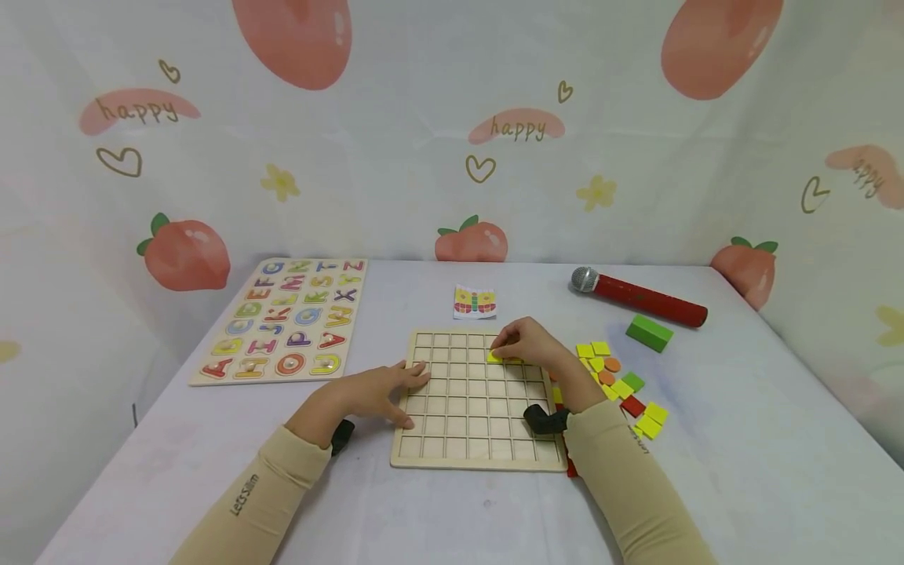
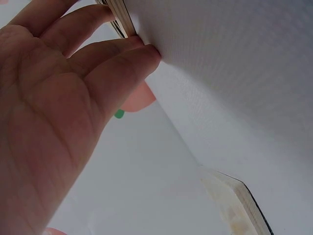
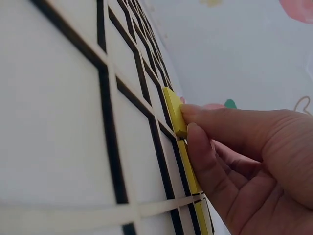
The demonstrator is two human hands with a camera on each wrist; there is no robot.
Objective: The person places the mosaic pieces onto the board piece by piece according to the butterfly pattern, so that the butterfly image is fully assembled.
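Note:
A square wooden grid board lies flat in front of me. My right hand is over its upper right part, pinching a yellow tile with thumb and finger. More yellow tiles sit in the board's cells under that hand, as the right wrist view shows. My left hand rests at the board's left edge, fingers spread, some fingertips on the rim. In the left wrist view its fingertips touch the board's side. A small card with a butterfly-like pattern lies behind the board.
Loose yellow, red, orange and green tiles lie right of the board, partly hidden by the right forearm. Behind them are a green block and a red microphone. A wooden alphabet puzzle lies at the left.

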